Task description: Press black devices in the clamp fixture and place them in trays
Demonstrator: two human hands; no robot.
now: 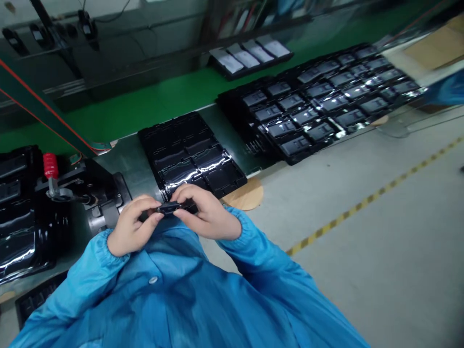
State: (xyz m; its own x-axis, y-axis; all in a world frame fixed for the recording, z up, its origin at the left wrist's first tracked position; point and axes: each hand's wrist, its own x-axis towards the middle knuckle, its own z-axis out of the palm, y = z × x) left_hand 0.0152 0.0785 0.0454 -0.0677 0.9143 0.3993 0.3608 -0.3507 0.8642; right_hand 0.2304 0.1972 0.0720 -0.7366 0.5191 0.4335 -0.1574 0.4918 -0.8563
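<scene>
A small, dark, flat part (pixel 169 208) is seen edge-on in front of my body; its exact kind does not show. My left hand (pixel 137 223) pinches one end between thumb and fingers. At the other end my right hand (pixel 206 212) grips it the same way. Just beyond my hands lies a black plastic tray (pixel 181 145) with moulded compartments. Close to my left hand stands a metal clamp fixture (pixel 105 203) with a red-handled lever (pixel 50 166).
Stacked black trays (pixel 319 104) holding dark rectangular parts stand at right. More black trays (pixel 21 227) lie at left. Behind is a green surface (pixel 159 96) with a tray of pale pieces (pixel 252 55). The grey floor (pixel 380 232) bears a yellow-black stripe.
</scene>
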